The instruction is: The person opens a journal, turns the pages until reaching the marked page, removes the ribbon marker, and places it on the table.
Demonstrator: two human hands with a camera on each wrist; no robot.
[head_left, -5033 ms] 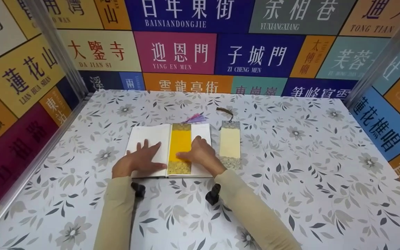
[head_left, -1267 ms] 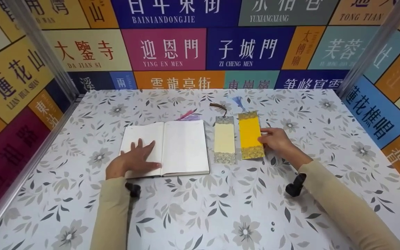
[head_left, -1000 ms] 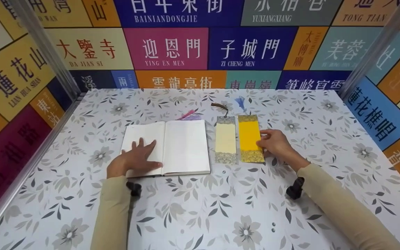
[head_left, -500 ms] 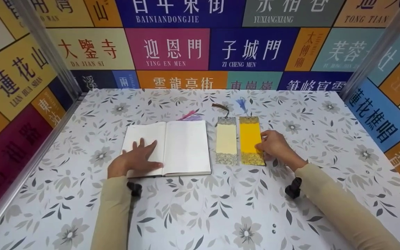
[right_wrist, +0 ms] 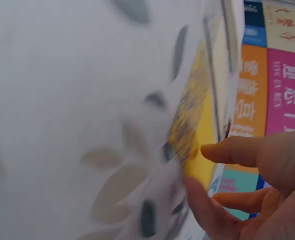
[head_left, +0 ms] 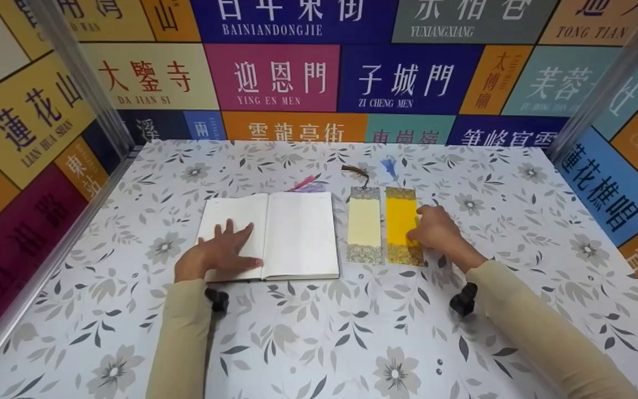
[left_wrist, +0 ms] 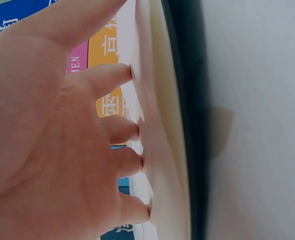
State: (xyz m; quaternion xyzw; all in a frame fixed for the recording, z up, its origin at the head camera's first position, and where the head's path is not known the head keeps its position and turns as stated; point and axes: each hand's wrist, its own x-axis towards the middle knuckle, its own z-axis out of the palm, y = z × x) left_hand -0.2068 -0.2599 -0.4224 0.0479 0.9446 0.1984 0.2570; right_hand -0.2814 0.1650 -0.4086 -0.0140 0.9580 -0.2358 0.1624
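An open book (head_left: 301, 235) with blank white pages lies on the table. My left hand (head_left: 220, 255), fingers spread, presses on its left page; in the left wrist view the fingertips of that hand (left_wrist: 62, 135) meet the paper. To the right of the book lies a cream bookmark (head_left: 364, 221) with lacy ends and a brown tassel. Beside it is a yellow bookmark (head_left: 401, 221) with a blue tassel, flat on the table. My right hand (head_left: 438, 230) pinches its right edge, thumb on top; the right wrist view shows thumb and finger at that edge of the yellow bookmark (right_wrist: 203, 135).
A pink and purple tassel (head_left: 305, 184) sticks out past the book's top edge; what it belongs to is hidden. The tablecloth (head_left: 308, 343) has a grey leaf and flower print. Panels with large characters (head_left: 280, 77) stand behind and at both sides.
Five seconds ago the yellow bookmark lay on the book's right page under my right hand; now it is right of the cream one. Lately it has only straightened slightly. The left hand stays put.
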